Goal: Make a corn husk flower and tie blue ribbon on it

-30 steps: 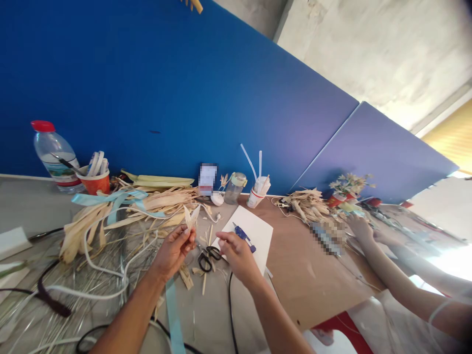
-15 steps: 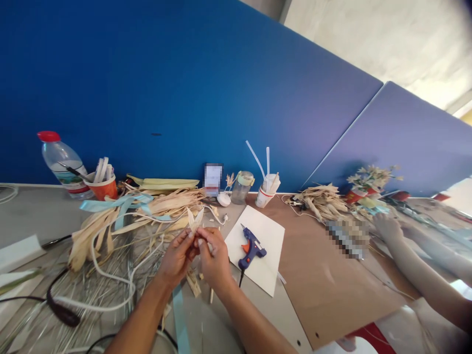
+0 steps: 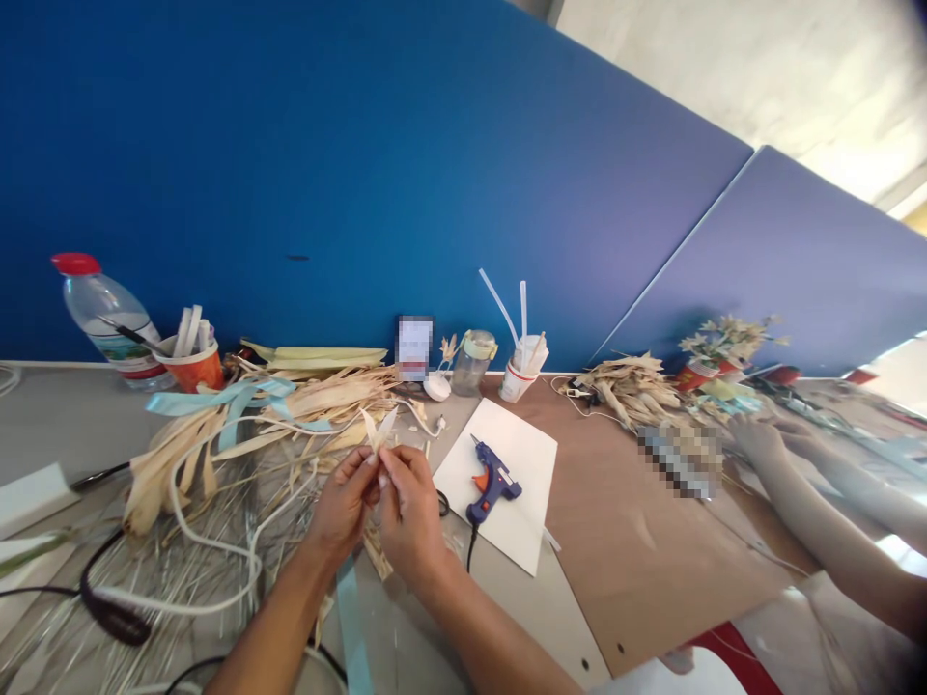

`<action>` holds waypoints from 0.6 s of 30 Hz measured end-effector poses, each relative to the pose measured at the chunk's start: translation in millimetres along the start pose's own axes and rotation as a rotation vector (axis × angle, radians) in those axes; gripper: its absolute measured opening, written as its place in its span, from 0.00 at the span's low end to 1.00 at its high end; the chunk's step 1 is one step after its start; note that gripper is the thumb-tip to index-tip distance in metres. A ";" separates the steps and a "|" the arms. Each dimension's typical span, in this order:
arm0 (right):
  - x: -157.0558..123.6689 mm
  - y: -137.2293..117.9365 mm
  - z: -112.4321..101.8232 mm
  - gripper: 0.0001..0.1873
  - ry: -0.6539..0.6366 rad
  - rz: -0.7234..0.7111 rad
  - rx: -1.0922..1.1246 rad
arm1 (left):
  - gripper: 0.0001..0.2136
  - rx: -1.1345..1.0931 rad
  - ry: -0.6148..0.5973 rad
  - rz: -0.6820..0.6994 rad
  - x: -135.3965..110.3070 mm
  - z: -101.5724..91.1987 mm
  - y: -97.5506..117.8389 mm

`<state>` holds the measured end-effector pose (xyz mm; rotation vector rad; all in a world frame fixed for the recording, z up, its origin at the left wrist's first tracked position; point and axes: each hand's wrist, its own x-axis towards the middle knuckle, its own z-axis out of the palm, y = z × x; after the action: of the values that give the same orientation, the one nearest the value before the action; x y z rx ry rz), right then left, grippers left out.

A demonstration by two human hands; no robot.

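Observation:
Pale dried corn husk pieces [image 3: 378, 429], shaped like a small flower with pointed petals, stand up from between my fingertips. My left hand [image 3: 346, 502] pinches the base from the left. From the right, my right hand [image 3: 409, 507] closes on the same base, its thumb and forefinger touching the left fingertips. The lower end of the piece is hidden by my fingers. Right of my hands, a blue glue gun [image 3: 492, 483] with an orange trigger lies on a white board [image 3: 525, 536]. Behind my left hand spreads a heap of dried husk strips [image 3: 340, 394].
A water bottle [image 3: 108, 323] and a red cup of tools [image 3: 195, 369] stand at the left. White cables [image 3: 181, 512] and thin wires cover the left table. At the back are a phone [image 3: 415, 347], a jar [image 3: 474, 365] and a cup of glue sticks [image 3: 516, 381]. A co-worker's arms [image 3: 811, 502] reach in from the right.
My hands keep their pinch on the husk flower, with the right fingers drawn slightly closer around its base. The whole view has shifted a little.

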<state>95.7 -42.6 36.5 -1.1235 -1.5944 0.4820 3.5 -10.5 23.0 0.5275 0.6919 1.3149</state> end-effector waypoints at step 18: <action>-0.4 -1.2 -9.6 0.18 0.082 -0.070 0.046 | 0.08 0.224 -0.091 0.131 2.5 -5.9 -3.8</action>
<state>103.9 -45.7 40.4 -1.0371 -1.5384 0.4189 2.1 -9.0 15.8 0.8204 0.7434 1.3340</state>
